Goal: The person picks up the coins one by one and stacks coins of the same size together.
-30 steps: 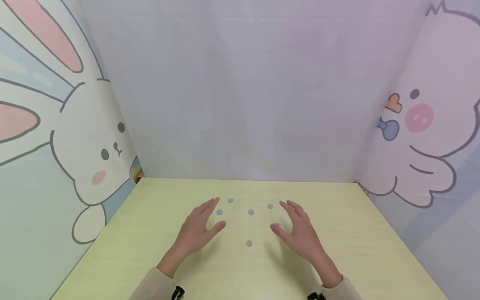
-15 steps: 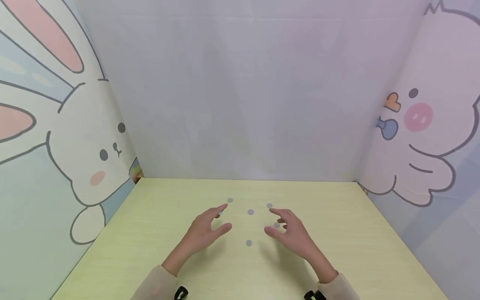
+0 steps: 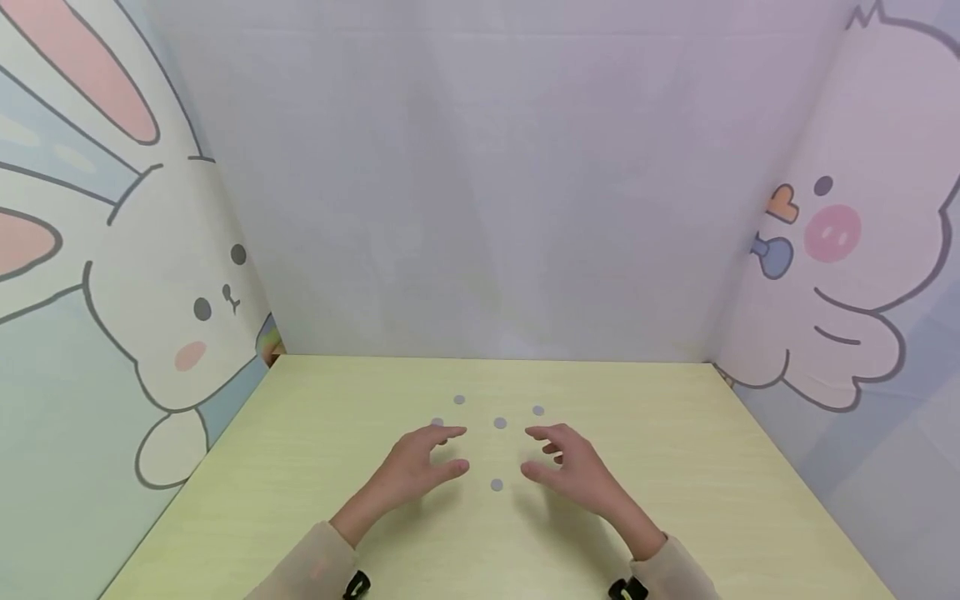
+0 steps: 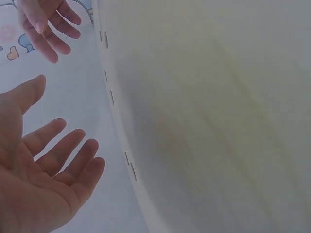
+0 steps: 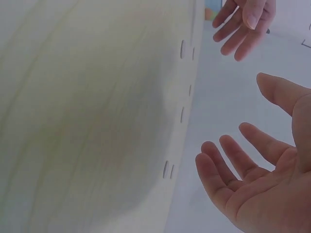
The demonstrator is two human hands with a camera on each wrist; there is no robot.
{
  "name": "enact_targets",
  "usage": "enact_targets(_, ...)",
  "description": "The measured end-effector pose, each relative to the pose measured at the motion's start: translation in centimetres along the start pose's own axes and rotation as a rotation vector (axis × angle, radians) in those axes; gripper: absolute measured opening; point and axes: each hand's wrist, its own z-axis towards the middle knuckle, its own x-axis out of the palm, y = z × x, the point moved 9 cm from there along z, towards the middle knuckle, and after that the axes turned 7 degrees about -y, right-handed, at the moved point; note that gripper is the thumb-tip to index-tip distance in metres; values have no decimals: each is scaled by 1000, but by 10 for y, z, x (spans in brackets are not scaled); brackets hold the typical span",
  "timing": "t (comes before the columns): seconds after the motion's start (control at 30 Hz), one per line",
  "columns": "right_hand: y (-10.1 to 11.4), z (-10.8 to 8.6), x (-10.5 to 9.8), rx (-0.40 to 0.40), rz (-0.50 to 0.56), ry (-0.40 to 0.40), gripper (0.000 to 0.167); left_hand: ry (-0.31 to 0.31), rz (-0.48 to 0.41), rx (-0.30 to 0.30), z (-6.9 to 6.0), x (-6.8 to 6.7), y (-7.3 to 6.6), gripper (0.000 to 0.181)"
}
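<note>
Left hand (image 3: pixel 409 470) and right hand (image 3: pixel 583 478), both empty, fingers relaxed, hover either side of the front dot (image 3: pixel 497 485), probably above its level; matched, steady spacing should serve.

The counter (image 3: pixel 300 450) is pale yellow-green with faint wood grain; the round dots (image 3: pixel 500 423) on it are plain grey-blue. At its near edge, the sleeves (image 3: pixel 303 567) are beige and the bands (image 3: pixel 357 585) beside them black. Behind the far edge, the back cloth (image 3: pixel 480 192) is pale grey-lilac, pinker toward the right. Along the left edge, a white rabbit (image 3: pixel 165 275) outlined in grey has pink inner ears (image 3: pixel 90 67), a pink cheek and grey eyes, against light blue. Along the right edge, a whitish-lilac chick (image 3: pixel 885 167), also grey-outlined, has an orange beak (image 3: pixel 782 205), blue bow (image 3: pixel 776 257) and pink cheek with two paler marks.
</note>
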Motion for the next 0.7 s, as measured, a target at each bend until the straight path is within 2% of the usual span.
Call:
enact_targets(0.47,2,4,16,-51,-68,99,42,85,39,9,1,12,-3,49)
enact_targets(0.7,1,6,26,-61,-110,138,31,102,83,71,1,19,-9,42)
